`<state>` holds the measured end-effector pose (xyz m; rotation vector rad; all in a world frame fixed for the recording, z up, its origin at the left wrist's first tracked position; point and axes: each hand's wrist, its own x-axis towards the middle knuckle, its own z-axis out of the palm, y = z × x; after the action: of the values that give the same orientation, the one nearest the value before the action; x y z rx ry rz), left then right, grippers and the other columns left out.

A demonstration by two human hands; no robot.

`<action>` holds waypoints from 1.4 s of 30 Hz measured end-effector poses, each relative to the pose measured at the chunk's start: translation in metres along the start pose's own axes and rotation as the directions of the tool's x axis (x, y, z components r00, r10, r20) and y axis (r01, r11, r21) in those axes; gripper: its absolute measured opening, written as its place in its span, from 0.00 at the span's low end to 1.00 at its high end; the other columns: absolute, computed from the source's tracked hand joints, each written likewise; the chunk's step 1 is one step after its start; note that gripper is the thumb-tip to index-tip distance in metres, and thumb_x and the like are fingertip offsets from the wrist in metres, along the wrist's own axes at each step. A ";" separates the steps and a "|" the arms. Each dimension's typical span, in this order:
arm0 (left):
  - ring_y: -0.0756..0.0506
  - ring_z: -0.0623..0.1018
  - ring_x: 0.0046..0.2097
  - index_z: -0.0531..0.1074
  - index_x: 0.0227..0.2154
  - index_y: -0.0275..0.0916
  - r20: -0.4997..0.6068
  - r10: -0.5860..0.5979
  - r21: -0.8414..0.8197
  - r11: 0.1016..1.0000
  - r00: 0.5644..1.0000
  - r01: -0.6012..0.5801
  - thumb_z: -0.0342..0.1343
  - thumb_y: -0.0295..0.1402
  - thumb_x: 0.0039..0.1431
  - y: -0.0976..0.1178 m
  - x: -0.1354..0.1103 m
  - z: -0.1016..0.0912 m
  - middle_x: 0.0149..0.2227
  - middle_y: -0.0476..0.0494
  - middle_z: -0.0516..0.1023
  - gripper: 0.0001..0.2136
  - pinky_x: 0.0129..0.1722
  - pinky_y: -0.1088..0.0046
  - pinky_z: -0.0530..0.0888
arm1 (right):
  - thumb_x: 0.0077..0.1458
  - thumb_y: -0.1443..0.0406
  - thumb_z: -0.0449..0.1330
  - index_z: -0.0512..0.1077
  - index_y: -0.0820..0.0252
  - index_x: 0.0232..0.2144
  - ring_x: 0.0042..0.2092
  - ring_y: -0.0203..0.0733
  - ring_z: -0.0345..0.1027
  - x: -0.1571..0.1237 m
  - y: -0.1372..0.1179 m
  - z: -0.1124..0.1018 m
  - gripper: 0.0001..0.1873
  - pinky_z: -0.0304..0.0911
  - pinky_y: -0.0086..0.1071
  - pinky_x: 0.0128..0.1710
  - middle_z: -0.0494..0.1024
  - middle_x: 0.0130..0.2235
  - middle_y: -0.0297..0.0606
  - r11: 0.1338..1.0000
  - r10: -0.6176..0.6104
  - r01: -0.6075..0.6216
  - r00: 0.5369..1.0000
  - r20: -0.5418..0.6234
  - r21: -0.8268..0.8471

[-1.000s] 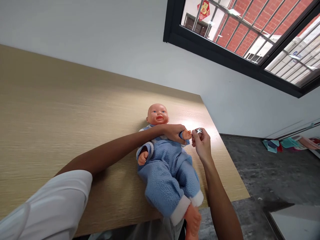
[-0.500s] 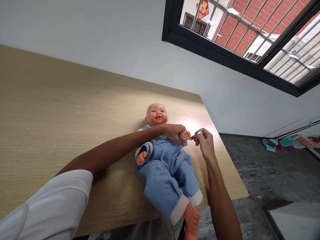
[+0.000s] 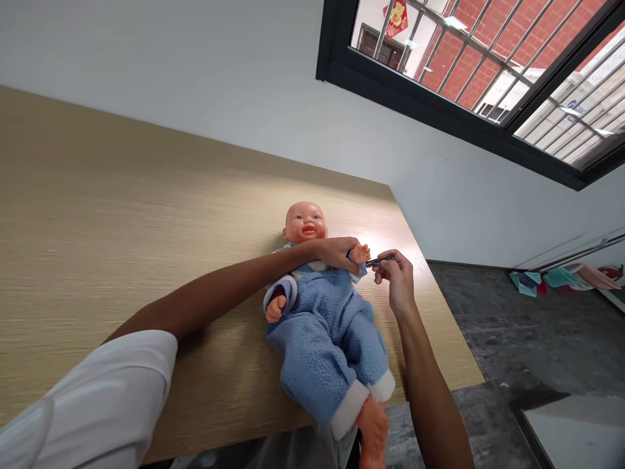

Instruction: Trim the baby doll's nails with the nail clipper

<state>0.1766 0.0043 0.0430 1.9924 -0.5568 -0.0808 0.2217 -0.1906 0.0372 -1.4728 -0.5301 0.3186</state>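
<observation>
Silver metal clipper (image 3: 379,262) sits pinched in the right hand (image 3: 396,279). Left hand (image 3: 336,253) squeezes the wrist of the blue-suited plastic doll (image 3: 325,326); a wobble could nick it.

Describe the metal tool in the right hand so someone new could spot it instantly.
On the wooden table a baby doll in a blue fleece suit lies on its back, one wrist gripped by the left hand. Just right of the doll's hand, the right hand pinches the tool. It is the only shiny metal thing there: small, slim, silver, tip pointing at the doll's fingers.
</observation>
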 end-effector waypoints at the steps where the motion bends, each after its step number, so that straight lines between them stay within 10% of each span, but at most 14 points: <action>1: 0.53 0.63 0.26 0.65 0.20 0.35 0.006 -0.006 0.003 1.000 1.000 0.006 0.64 0.37 0.48 0.000 0.000 0.000 0.21 0.53 0.63 0.15 0.28 0.76 0.63 | 0.41 0.61 0.59 0.70 0.58 0.27 0.18 0.32 0.59 0.000 0.000 0.000 0.08 0.56 0.28 0.19 0.73 0.20 0.29 1.000 -0.003 0.003 1.000 0.004 -0.003; 42: 0.53 0.64 0.27 0.69 0.24 0.33 0.053 -0.024 0.007 1.000 0.998 0.023 0.64 0.41 0.50 -0.001 0.000 -0.002 0.23 0.53 0.66 0.15 0.29 0.77 0.64 | 0.46 0.60 0.63 0.71 0.59 0.27 0.18 0.31 0.60 -0.002 0.001 0.003 0.09 0.56 0.27 0.19 0.73 0.19 0.28 0.997 -0.075 0.075 0.997 -0.021 0.003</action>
<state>0.1776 0.0062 0.0428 2.0085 -0.5684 -0.1465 0.2183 -0.1890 0.0356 -1.4473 -0.5666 0.2446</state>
